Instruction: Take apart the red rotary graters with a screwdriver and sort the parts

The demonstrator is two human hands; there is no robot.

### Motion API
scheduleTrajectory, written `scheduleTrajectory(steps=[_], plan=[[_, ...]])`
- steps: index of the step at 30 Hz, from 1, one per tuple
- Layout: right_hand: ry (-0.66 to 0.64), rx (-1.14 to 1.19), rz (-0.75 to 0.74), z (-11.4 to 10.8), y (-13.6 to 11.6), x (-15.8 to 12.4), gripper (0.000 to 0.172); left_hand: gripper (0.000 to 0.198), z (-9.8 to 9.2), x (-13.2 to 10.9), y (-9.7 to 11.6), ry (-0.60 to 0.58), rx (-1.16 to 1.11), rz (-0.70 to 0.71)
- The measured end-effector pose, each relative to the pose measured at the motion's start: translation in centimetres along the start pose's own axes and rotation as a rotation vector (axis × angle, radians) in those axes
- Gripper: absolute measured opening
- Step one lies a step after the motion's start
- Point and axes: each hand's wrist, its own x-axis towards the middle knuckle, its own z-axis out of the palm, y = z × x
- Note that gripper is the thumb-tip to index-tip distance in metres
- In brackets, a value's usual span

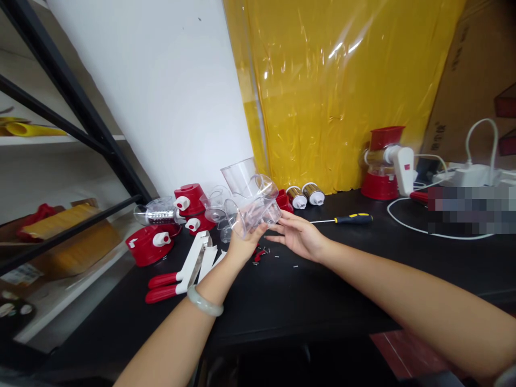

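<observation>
A clear plastic rotary grater housing (242, 180), with a wide round funnel on top, is held tilted above the black table. My left hand (243, 242) is closed around its lower part, thumb toward the right. Close by on the right, my right hand (300, 236) has its fingers stretched out and apart, fingertips at the housing's lower edge; whether they press on it I cannot tell. More clear housings (215, 203) stand just behind my left hand. Small screws (277, 256) and little red parts (259, 256) lie below my hands.
White crank handles with red grips (177, 279) and red bases (147, 244) lie at the left. Two grater drums (313, 193) stand behind. A yellow-black screwdriver (353, 219), an assembled red grater (381, 161) and a white cable (397, 219) are at the right. A black shelf frame (80, 97) borders the left.
</observation>
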Motion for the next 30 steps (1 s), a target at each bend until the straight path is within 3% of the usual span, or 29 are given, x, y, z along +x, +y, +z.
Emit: scheduleTrajectory(steps=[21,30], plan=[[0.048,-0.146,-0.022,0.37,0.28,0.00,0.040,0.064,0.31,-0.13,0.03,0.045,0.034,-0.025],[0.049,-0.077,0.005,1.04,0.40,-0.11,0.037,0.062,0.46,-0.34,0.01,0.085,0.043,-0.028]])
